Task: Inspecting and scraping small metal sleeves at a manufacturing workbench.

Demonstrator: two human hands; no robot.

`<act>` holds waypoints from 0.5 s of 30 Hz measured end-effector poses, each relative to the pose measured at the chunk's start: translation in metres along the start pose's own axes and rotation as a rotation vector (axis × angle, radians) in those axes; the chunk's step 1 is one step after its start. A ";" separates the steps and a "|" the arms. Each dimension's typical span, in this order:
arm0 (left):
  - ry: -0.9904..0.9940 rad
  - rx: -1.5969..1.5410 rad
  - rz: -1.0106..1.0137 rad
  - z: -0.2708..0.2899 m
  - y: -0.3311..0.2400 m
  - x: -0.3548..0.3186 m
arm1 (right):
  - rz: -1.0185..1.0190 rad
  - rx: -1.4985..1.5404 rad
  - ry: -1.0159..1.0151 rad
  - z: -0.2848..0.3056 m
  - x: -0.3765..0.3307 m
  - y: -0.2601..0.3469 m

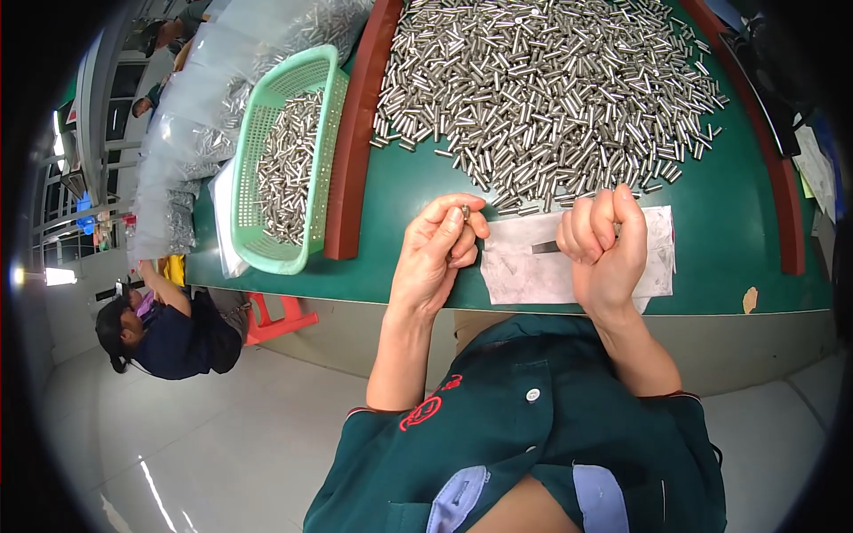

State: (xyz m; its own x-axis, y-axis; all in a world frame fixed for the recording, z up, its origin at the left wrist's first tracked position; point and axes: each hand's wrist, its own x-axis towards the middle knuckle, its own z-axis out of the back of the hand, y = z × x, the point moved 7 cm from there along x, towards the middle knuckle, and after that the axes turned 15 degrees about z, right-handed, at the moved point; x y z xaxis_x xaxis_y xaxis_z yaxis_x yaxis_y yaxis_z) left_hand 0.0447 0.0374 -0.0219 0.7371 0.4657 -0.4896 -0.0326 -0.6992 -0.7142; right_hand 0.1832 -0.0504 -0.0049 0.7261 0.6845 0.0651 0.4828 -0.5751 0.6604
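My left hand [428, 253] is closed, with a small metal pin [466, 212] pinched between thumb and forefinger. Just right of it, my right hand [606, 244] is curled round a tool whose flat dark metal blade [545, 248] points left out of the fist; its handle is hidden in my fingers. Both hands are above a smudged whitish sheet [524, 282] at the near edge of the green table [404, 182]; I cannot tell whether it is cloth or paper. Beyond them spreads a big heap of short shiny metal pins [551, 98].
Red-brown rails [349, 178] flank the heap. Left of it are a light green basket [330, 151] of pins and several clear bags [182, 133] of metal parts. A flake [750, 300] lies at the near right edge. Another person [178, 333] works at the left, near a red stool [280, 318].
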 end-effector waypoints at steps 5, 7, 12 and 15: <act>0.008 -0.002 -0.002 0.000 0.001 0.000 | 0.001 0.004 -0.006 0.000 0.000 0.000; 0.007 0.001 0.001 0.000 0.000 0.000 | 0.002 0.002 -0.007 0.000 0.000 0.000; -0.018 -0.020 0.037 0.001 0.000 -0.001 | 0.012 0.049 -0.031 0.001 0.001 0.000; -0.009 -0.068 0.074 0.000 0.000 -0.001 | 0.008 0.026 -0.026 0.001 0.001 -0.001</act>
State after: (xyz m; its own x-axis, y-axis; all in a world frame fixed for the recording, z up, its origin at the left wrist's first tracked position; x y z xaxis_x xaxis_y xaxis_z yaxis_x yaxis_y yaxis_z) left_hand 0.0439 0.0370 -0.0210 0.7281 0.4164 -0.5445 -0.0405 -0.7668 -0.6406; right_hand 0.1837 -0.0497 -0.0058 0.7422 0.6683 0.0502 0.4894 -0.5916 0.6406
